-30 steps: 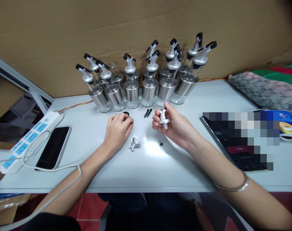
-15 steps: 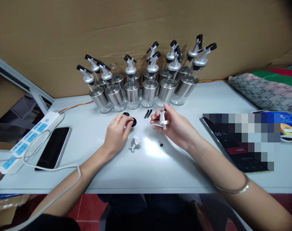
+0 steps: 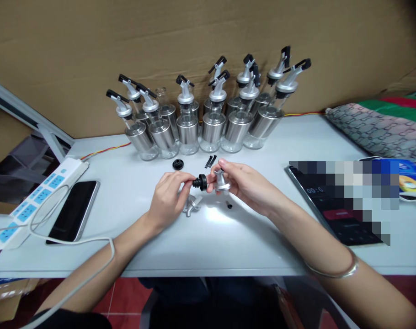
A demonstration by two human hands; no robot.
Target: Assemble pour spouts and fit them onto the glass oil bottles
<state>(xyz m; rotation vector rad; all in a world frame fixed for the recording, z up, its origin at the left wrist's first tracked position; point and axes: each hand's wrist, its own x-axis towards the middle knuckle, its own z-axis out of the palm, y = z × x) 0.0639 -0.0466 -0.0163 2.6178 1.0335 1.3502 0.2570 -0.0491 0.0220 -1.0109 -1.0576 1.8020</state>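
Observation:
Between thumb and fingers, my left hand [image 3: 170,196] pinches a black ribbed stopper [image 3: 200,182] by its narrow end, above the table. My right hand [image 3: 244,183] holds a silver pourer spout [image 3: 222,182], its wide base towards me. The stopper's broad disc is close beside the spout and my right fingertips; whether they touch I cannot tell. Under my left fingers lies a second silver spout [image 3: 193,205], partly hidden. A second black stopper [image 3: 178,164] rests on the table behind my left hand. Two small black levers [image 3: 210,161] lie behind my right hand, and a small black ring [image 3: 230,206] lies in front.
Several glass-and-steel bottles [image 3: 188,132] with pourers stand along the cardboard wall [image 3: 180,36]. On the left are a phone [image 3: 74,210], a white power strip [image 3: 40,201] and a loose cable [image 3: 107,238]. A tablet [image 3: 324,205] and patterned cloth [image 3: 372,123] lie right.
My left hand has lifted one black stopper off the table and moved it right, towards me. My right hand has shifted left with the silver spout, turning it slightly.

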